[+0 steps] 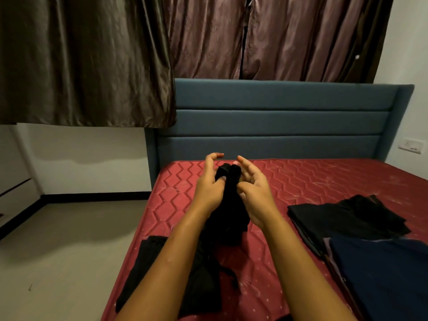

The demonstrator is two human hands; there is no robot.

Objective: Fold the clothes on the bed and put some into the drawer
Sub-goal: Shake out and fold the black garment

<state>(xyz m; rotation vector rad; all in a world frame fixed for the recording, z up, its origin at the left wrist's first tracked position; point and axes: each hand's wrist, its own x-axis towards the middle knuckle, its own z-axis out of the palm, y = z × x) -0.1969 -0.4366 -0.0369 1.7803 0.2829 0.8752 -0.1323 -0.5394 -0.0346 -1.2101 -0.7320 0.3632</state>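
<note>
We hold a black garment [228, 212] bunched upright between both hands above the red mattress [301, 179]. Our left hand [208, 188] pinches its top with the thumb, and our right hand [253, 193] presses its thumb on the other side, its fingers loosely curved. A second black piece [162, 274] lies flat at the mattress's left edge, one corner just over the side above the floor [69, 251]. On the right, a folded black pile [347, 218] sits against a folded navy piece [382, 274] that runs out of view. Bare mattress stretches from our hands to the blue headboard [278, 126], and open floor lies to the left.
</note>
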